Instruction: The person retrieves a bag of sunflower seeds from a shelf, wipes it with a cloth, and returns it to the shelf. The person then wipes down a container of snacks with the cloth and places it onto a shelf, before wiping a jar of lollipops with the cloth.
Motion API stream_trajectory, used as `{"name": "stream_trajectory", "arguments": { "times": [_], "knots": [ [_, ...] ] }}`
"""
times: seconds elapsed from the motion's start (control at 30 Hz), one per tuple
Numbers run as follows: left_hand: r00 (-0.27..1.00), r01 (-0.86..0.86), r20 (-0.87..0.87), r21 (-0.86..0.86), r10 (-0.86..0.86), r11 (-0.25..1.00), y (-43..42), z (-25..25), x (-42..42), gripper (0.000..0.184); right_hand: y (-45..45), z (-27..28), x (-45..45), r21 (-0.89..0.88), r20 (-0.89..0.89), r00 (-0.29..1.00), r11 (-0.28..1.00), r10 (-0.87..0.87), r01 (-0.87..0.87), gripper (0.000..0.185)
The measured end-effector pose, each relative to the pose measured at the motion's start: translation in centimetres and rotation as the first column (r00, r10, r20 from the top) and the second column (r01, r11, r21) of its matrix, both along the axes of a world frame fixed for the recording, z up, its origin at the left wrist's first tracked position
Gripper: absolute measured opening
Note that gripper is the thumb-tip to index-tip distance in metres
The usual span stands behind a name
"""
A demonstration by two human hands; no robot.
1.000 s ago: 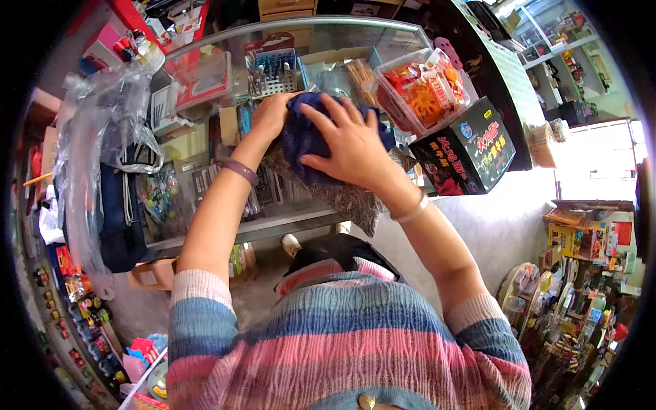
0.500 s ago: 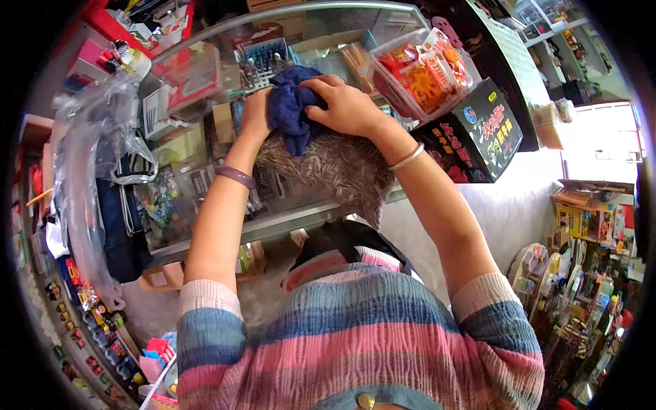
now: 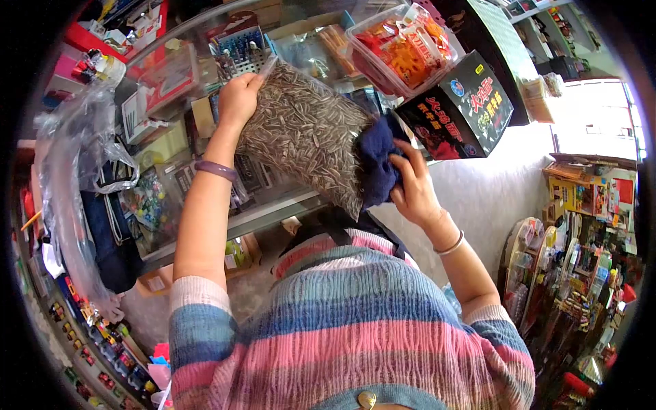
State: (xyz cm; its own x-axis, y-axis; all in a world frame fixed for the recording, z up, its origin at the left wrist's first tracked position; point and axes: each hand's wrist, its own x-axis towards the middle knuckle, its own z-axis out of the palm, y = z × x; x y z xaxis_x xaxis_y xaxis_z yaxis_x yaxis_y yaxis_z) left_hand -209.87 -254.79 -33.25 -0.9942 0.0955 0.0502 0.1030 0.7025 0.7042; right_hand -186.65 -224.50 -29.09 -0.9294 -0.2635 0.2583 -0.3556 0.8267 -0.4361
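Note:
A large clear bag of sunflower seeds point(image 3: 307, 126) lies tilted on the glass counter, its lower corner hanging past the front edge. My left hand point(image 3: 238, 101) is closed on the bag's upper left corner. In my right hand point(image 3: 415, 183) is a crumpled dark blue cloth point(image 3: 379, 158), pressed against the right side of the bag. The right fingers are bent over the cloth, and part of the cloth hides the bag's edge.
Right of the bag stand a black printed carton point(image 3: 459, 109) and a clear tub of orange snack packets point(image 3: 403, 48). Plastic bags point(image 3: 75, 178) hang at the left. Pens in a rack point(image 3: 239, 55) sit behind. Stocked racks point(image 3: 567, 273) fill the right.
The blue cloth has gone from the top of the bag to its right side with my right hand. My left hand has left the cloth and now holds the bag's corner.

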Motion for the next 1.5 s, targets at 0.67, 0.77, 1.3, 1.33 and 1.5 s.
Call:
{"name": "stream_trajectory", "arguments": {
  "times": [0.67,0.77,1.3,1.33,1.5],
  "knots": [
    [0.997,0.022,-0.07,-0.056,-0.026,0.998,-0.1,-0.3,-0.2,0.034,-2.7,0.3,3.2,0.056,-0.036,0.98,0.979,0.198,-0.195,0.041],
    [0.998,0.017,-0.066,-0.015,-0.018,1.0,-0.2,-0.2,0.0,0.033,-0.1,-1.0,4.8,0.111,0.108,0.982,0.98,0.154,-0.166,0.04],
    [0.733,0.463,-0.554,-0.02,-0.395,0.886,-0.3,28.0,7.3,0.021,1.2,0.9,5.8,-0.847,0.496,0.839,0.338,0.224,0.41,0.033],
    [0.695,0.416,-0.607,-0.098,-0.385,0.904,-0.6,28.4,7.8,0.02,1.9,-1.2,5.9,-0.775,0.354,0.928,0.592,0.117,0.221,0.034],
    [0.377,0.133,-0.588,-0.731,-0.716,0.67,-4.4,25.4,11.0,0.014,2.0,-1.7,4.8,-0.856,0.407,0.843,-0.176,0.353,0.487,0.039]
  ]
}}
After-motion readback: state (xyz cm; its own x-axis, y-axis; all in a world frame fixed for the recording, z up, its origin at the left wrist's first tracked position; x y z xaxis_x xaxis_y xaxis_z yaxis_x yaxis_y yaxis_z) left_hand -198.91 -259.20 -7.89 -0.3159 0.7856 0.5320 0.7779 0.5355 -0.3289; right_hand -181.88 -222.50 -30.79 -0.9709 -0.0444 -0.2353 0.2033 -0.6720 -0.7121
